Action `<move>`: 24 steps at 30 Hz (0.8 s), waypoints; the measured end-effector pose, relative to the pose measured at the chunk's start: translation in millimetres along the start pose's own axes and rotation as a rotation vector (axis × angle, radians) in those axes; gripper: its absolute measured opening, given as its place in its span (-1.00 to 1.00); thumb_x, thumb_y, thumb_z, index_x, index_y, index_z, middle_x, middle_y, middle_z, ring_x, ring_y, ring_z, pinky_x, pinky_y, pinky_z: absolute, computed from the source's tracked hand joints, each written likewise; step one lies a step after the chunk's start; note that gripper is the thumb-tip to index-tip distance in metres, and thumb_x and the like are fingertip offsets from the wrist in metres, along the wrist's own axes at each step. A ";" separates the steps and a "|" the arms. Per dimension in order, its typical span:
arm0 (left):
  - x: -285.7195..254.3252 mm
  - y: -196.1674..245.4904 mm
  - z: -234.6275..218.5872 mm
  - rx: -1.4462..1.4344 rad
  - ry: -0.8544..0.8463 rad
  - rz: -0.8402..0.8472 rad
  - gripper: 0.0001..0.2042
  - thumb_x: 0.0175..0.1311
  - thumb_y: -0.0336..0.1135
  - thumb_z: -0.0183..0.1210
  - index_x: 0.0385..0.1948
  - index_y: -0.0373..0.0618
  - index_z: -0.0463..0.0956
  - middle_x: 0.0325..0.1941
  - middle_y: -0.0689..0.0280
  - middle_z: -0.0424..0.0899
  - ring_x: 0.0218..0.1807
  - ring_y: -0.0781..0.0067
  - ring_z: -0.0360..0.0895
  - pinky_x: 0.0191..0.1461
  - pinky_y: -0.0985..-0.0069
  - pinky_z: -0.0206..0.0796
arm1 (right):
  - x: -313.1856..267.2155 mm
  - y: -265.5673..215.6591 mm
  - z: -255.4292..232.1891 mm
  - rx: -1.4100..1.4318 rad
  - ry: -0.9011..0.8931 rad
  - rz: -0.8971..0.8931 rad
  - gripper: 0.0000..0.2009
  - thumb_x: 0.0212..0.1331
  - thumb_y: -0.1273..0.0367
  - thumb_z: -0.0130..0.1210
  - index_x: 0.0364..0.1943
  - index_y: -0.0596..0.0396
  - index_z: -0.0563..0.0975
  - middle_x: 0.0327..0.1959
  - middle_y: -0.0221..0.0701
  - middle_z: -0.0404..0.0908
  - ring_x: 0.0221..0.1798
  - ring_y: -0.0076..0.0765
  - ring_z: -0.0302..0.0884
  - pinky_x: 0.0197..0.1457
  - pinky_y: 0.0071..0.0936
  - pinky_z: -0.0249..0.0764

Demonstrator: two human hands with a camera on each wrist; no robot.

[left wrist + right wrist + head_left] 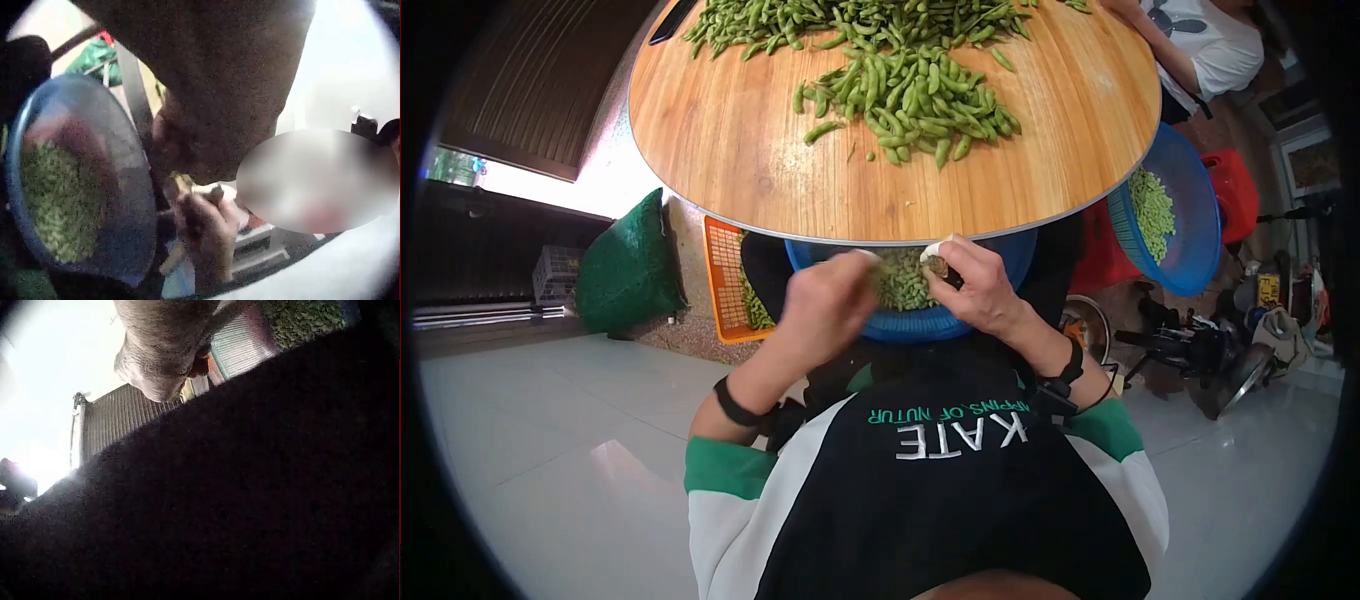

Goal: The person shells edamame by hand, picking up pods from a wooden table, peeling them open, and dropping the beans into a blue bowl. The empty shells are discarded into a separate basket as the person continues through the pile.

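Observation:
Both hands are over a blue basin (940,325) of shelled green beans (905,285), just below the table's near edge. My right hand (980,288) pinches a brownish-green bean pod (936,266) between curled thumb and fingers, with a white covering on one digit. In the left wrist view, this right hand (209,228) shows a yellowish piece (182,182) at its fingertips. Facing it, my left hand (825,300) is blurred, its fingers curled inward near a white patch; I cannot tell whether it holds anything. Only part of the right hand (165,356) appears in the right wrist view.
The round wooden table (730,150) bears heaps of green bean pods (920,100). An orange crate (722,270) and a green sack (635,265) stand left. To the right, another blue basin (1190,190) holds shelled beans, near a red stool (1232,190). Another person (1215,50) sits at the far right.

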State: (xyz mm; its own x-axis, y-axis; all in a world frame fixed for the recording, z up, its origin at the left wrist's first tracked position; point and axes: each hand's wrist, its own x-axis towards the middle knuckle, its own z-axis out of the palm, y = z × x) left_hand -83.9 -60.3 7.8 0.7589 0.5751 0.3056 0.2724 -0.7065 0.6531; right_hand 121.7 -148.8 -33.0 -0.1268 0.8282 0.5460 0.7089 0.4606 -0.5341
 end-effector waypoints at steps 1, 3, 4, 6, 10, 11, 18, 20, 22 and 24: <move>-0.5 -0.5 -4.1 -0.023 -0.041 -0.042 -0.74 -0.07 -0.57 0.16 -0.26 -0.16 0.46 -0.46 0.07 0.54 -0.42 0.04 0.55 -0.35 0.26 0.39 | -2.3 -0.7 -1.5 0.077 -0.009 0.087 -0.77 -0.14 0.57 0.17 -0.33 0.29 0.44 -0.44 -0.19 0.38 -0.41 -0.10 0.43 -0.37 -0.31 0.40; -17.3 -16.1 -45.0 0.271 -0.026 -0.188 -0.77 -0.04 -0.55 0.14 -0.28 -0.13 0.48 -0.50 0.14 0.53 -0.41 0.10 0.55 -0.37 0.28 0.38 | -8.0 -2.5 -4.9 0.160 -0.013 0.177 -0.77 -0.12 0.57 0.17 -0.32 0.30 0.44 -0.43 -0.19 0.41 -0.38 -0.11 0.46 -0.36 -0.34 0.41; -24.1 -24.0 -59.4 0.500 -0.117 -0.205 -0.81 0.00 -0.53 0.13 -0.29 -0.14 0.50 -0.49 0.13 0.53 -0.40 0.10 0.55 -0.36 0.28 0.37 | -8.8 -3.4 -7.9 0.254 -0.026 0.305 -0.79 -0.05 0.55 0.14 -0.29 0.29 0.44 -0.43 -0.22 0.43 -0.37 -0.19 0.48 -0.35 -0.39 0.41; -27.5 -36.6 -74.6 0.771 -0.115 -0.214 -0.84 0.05 -0.51 0.12 -0.30 -0.15 0.51 -0.47 0.11 0.53 -0.38 0.08 0.54 -0.32 0.27 0.37 | -5.8 -6.3 -12.2 0.352 -0.032 0.421 -0.81 0.02 0.53 0.12 -0.27 0.29 0.45 -0.44 -0.25 0.46 -0.37 -0.26 0.49 -0.34 -0.45 0.41; 16.9 -51.8 -63.9 0.368 0.149 -0.194 -0.88 0.12 -0.45 0.13 -0.31 -0.19 0.51 -0.39 0.11 0.51 -0.32 0.03 0.53 -0.27 0.25 0.37 | 4.3 -13.8 -20.2 0.819 -0.046 0.646 -0.77 0.23 0.40 -0.01 -0.09 0.25 0.42 -0.48 -0.49 0.45 -0.46 -0.60 0.37 -0.42 -0.56 0.34; 34.4 -58.4 -55.5 0.287 0.196 -0.176 -0.88 0.13 -0.42 0.14 -0.31 -0.20 0.51 -0.36 0.12 0.51 -0.31 0.02 0.52 -0.27 0.24 0.36 | 6.8 -13.2 -22.3 0.905 -0.086 0.694 -0.76 0.25 0.39 -0.03 -0.07 0.23 0.40 -0.47 -0.49 0.43 -0.49 -0.65 0.33 -0.45 -0.62 0.30; 111.2 -110.7 -20.6 0.440 0.237 -0.034 -0.86 0.14 -0.39 0.13 -0.29 -0.20 0.48 -0.35 0.04 0.50 -0.29 -0.02 0.51 -0.20 0.21 0.35 | 8.6 -3.8 -25.1 1.011 -0.034 0.776 -0.71 0.32 0.44 -0.17 0.08 0.26 0.32 -0.41 -0.38 0.45 -0.62 -0.70 0.21 -0.59 -0.76 0.20; 107.6 -114.9 -17.0 0.460 0.221 -0.008 -0.86 0.15 -0.38 0.12 -0.29 -0.19 0.47 -0.34 0.02 0.50 -0.28 -0.04 0.50 -0.19 0.21 0.34 | 5.6 -3.5 -24.0 1.030 -0.042 0.782 -0.70 0.33 0.44 -0.18 0.09 0.25 0.32 -0.40 -0.36 0.46 -0.62 -0.70 0.22 -0.61 -0.77 0.20; 94.9 -96.1 -12.6 0.154 0.210 -0.156 -0.86 0.20 -0.34 0.11 -0.28 -0.19 0.48 -0.33 0.00 0.54 -0.28 0.01 0.53 -0.21 0.21 0.33 | 6.4 -3.4 -20.9 1.076 -0.008 0.783 -0.68 0.33 0.44 -0.17 0.13 0.25 0.31 -0.39 -0.35 0.48 -0.62 -0.70 0.25 -0.65 -0.77 0.20; 78.7 -75.0 -8.2 -0.435 0.019 -0.475 -0.84 0.31 -0.33 0.07 -0.13 -0.07 0.52 -0.37 0.27 0.66 -0.36 0.26 0.59 -0.24 0.44 0.39 | 2.3 -5.6 -19.7 1.105 0.004 0.790 -0.65 0.33 0.43 -0.17 0.17 0.24 0.29 -0.38 -0.33 0.49 -0.61 -0.70 0.27 -0.65 -0.78 0.20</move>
